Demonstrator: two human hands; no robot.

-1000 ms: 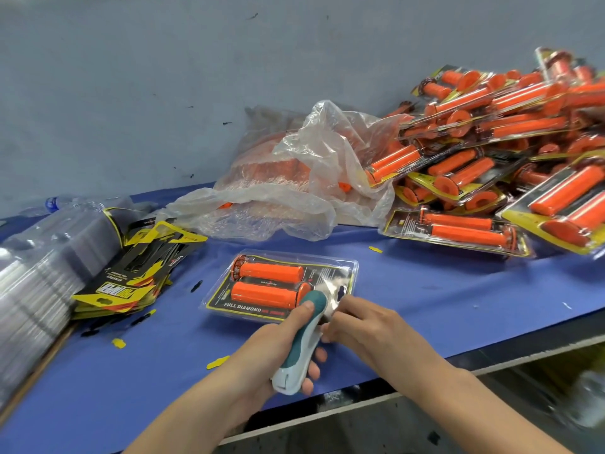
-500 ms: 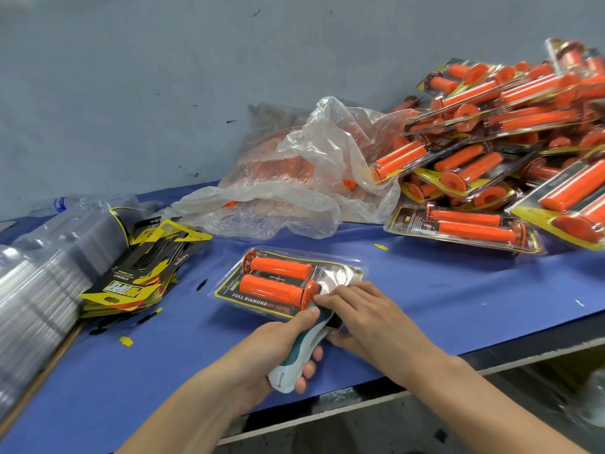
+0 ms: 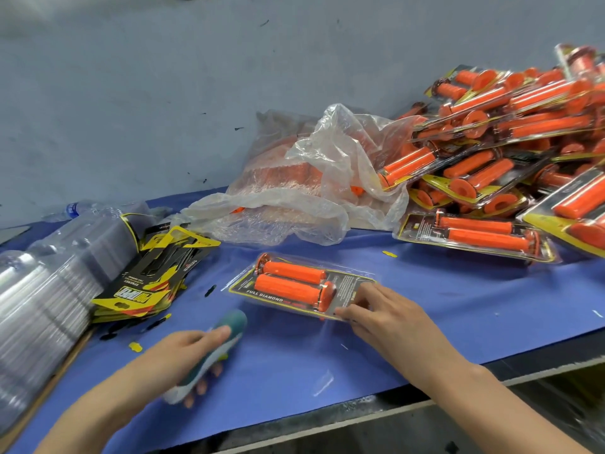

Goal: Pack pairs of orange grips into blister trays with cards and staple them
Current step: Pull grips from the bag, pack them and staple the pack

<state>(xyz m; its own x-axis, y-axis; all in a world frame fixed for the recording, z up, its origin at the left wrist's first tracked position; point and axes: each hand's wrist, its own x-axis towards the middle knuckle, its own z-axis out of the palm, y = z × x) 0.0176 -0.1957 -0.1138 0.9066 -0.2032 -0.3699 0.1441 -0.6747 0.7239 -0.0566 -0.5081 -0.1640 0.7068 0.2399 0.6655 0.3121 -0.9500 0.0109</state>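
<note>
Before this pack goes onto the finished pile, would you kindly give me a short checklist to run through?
1. Both orange grips seated in the blister pack: ok.
2. Card lying under the grips: ok.
3. Staples holding the pack shut: cannot tell.
4. Stapler off the pack, held in the left hand: ok.
5. Right hand resting on the pack's right end: ok.

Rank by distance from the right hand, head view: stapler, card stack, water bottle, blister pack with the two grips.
1. blister pack: touching, under the fingers of the right hand.
2. stapler: to the left, held in the left hand.
3. card stack: farther left.
4. water bottle: far left, back by the wall.
</note>
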